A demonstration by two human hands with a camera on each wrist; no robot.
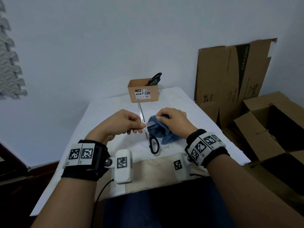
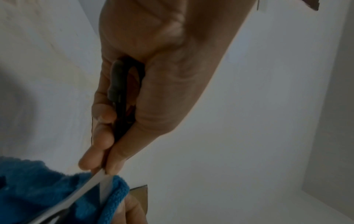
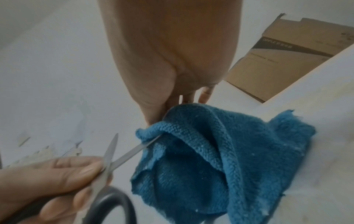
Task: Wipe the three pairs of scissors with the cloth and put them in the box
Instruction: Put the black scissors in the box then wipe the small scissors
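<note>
Over table [image 1: 189, 102]: my left hand [image 1: 121, 123] pinched open scissors [image 1: 142, 120] at pivot; right hand [image 1: 172, 119] pinched cloth [image 1: 162, 130] round one blade. Best stroke ran toward tip. Box [image 1: 143, 92] behind held other scissors.

The head camera looked forward and down from above the counter [image 1: 105, 112]. Each wrist camera sat close, facing along its hand. All three shared the open scissors [image 1: 141, 112] [image 2: 91, 181] [image 3: 113, 153] and blue cloth [image 1: 164, 132] [image 2: 47, 189] [image 3: 220, 151], at the head view's 12 o'clock.
</note>
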